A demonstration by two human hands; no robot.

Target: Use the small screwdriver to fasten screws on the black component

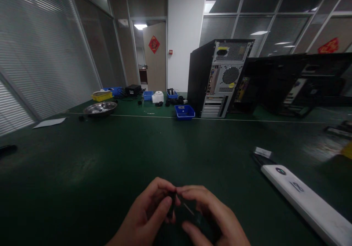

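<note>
Close together at the bottom centre are both hands, above the dark green table (132, 147). My left hand (151, 211) pinches a small black part (171, 205) between thumb and fingers. At its upper end, the fingertips of my right hand (213, 211) meet those of the left. A thin, light-coloured rod (188, 209) slants down between the thumb and forefinger of my right hand; its far end is blurred, and I cannot make out what it belongs to.
A white bar-shaped device (305, 198) marked 18 lies at the right. Farther back stand a computer tower (202, 79), a blue tray (184, 112), a metal bowl (100, 108) and a yellow tray (102, 96). A sheet of paper (50, 122) lies at the left.
</note>
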